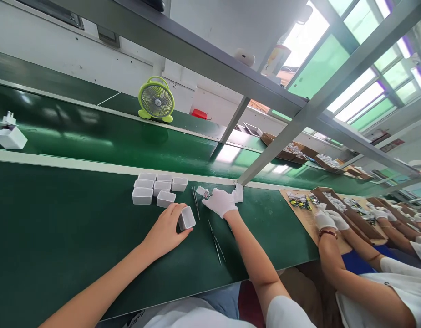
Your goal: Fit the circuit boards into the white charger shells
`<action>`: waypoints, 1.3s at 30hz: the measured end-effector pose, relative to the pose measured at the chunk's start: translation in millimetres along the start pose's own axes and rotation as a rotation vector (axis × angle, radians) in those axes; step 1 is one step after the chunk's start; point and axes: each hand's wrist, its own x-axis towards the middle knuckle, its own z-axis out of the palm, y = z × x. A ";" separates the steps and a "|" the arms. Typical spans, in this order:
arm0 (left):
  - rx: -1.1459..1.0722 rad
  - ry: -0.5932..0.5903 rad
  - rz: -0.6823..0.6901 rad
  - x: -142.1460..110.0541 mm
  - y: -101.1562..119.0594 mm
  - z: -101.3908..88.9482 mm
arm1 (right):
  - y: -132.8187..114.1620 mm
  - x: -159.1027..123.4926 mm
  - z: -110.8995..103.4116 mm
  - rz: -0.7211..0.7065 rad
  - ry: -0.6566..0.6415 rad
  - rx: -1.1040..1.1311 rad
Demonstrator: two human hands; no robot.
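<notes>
My bare left hand (165, 230) is closed around a small white plastic box (187, 218), its open end facing me. Close behind it, several similar white boxes (143, 196) stand grouped on the green table. My right hand (221, 202), in a white glove, has its fingertips pinched at a small white part with thin coloured wires (202, 192). The glove hides some of that part. Between my hands lies one pair of metal tweezers (195, 202), and a second pair (216, 242) rests nearer to me. White crumpled fabric (237, 193) sits just beyond my right hand.
A grey metal post (275, 141) rises from the table behind my right hand. A green fan (156, 101) stands across the conveyor-like channel (104, 136). At right, a co-worker's gloved hands (329, 219) work over cardboard with parts (299, 200). A white box with a plug (8, 134) is far left.
</notes>
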 end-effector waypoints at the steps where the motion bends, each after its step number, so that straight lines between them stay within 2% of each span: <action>1: -0.023 0.034 0.017 -0.8 1.7 -2.4 | 4.9 -10.6 -2.0 -0.045 0.026 0.032; 4: -0.084 0.139 0.087 -4.6 6.3 -9.5 | 23.7 -53.4 2.9 -0.235 0.150 0.208; 5: -0.092 0.164 0.111 -6.1 7.8 -11.3 | 29.7 -68.7 8.2 -0.350 0.257 0.367; 7: -0.097 0.197 0.157 -8.9 11.1 -13.3 | 38.4 -95.9 21.0 -0.491 0.453 0.651; 9: -0.109 0.199 0.186 -11.4 15.0 -13.8 | 40.8 -115.8 32.3 -0.548 0.584 0.866; 12: -0.151 0.187 0.234 -15.4 20.8 -13.6 | 35.7 -131.1 40.5 -0.544 0.685 1.040; 15: -0.175 0.170 0.316 -20.0 24.7 -14.4 | 29.6 -137.2 43.8 -0.458 0.674 1.305; 18: -0.237 0.125 0.339 -23.7 26.5 -15.3 | 27.1 -140.9 49.1 -0.300 0.538 1.679; 21: -0.326 0.084 0.316 -25.0 27.2 -15.2 | 26.8 -142.2 53.5 -0.167 0.446 1.896; 24: -0.375 0.070 0.328 -24.8 27.2 -14.9 | 27.1 -141.1 54.1 -0.119 0.421 1.951; 29: -0.375 0.069 0.389 -25.1 26.2 -15.2 | 25.3 -143.3 49.4 -0.088 0.393 1.845; 33: -0.395 0.031 0.428 -25.6 25.5 -14.5 | 21.6 -150.0 45.1 -0.195 0.416 1.816; 36: -0.396 0.005 0.409 -26.2 24.4 -12.8 | 20.6 -157.5 44.9 -0.281 0.444 1.702; 39: -0.513 -0.050 0.378 -28.4 23.0 -10.8 | 21.1 -163.7 46.5 -0.199 0.311 1.572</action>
